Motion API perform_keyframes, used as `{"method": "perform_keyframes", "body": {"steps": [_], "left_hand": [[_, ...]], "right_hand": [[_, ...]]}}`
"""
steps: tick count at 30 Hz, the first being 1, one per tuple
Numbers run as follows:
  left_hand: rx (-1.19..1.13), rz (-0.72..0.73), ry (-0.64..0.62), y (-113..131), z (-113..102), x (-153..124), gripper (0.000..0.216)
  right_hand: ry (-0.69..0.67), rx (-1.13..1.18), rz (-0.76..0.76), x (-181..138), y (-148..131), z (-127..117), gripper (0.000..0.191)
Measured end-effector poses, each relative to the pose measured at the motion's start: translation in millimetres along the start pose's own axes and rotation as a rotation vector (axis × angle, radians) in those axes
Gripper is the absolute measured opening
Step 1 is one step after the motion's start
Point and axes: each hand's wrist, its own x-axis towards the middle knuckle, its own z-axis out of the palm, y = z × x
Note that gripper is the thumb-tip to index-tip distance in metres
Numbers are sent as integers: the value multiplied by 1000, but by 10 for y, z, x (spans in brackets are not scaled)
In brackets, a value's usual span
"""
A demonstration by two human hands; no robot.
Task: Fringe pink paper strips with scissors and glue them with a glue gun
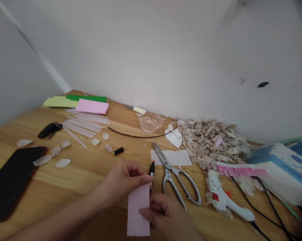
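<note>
- The pink paper strip (137, 216) is over the near side of the desk (85, 182), between the hands; whether it touches the wood, I cannot tell.
- The left hand (125, 178) grasps the strip's far end, thumb and fingers pinched together, so most of the strip extends from that pinch toward the near side.
- The right hand (167, 214) grips the strip's right long edge, thumb on its face, curled fingers partly hidden.
- A black marker (152, 168) lies just beside the left fingertips, partly covered.
- Scissors (167, 164) lie right of the marker, blades toward the desk's back edge.
- Folded pink paper (92, 106) lies near the far left corner, well apart from both hands.
</note>
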Motion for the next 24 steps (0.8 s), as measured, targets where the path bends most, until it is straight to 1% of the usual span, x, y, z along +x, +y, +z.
{"method": "perform_keyframes", "body": {"steps": [4, 7, 12, 18, 24], "left_hand": [[22, 57, 39, -51, 24, -20, 25], [40, 79, 31, -71, 19, 0, 25], [39, 65, -4, -39, -56, 56, 20], [24, 51, 8, 8, -132, 64, 20], [-13, -10, -38, 58, -181, 76, 20]], "right_hand": [[8, -36, -11, 2, 15, 9, 20], [3, -7, -5, -1, 10, -2, 22], [32, 106, 7, 2, -62, -63, 28], [18, 123, -2, -10, -150, -114, 34], [11, 242, -8, -31, -193, -122, 32]]}}
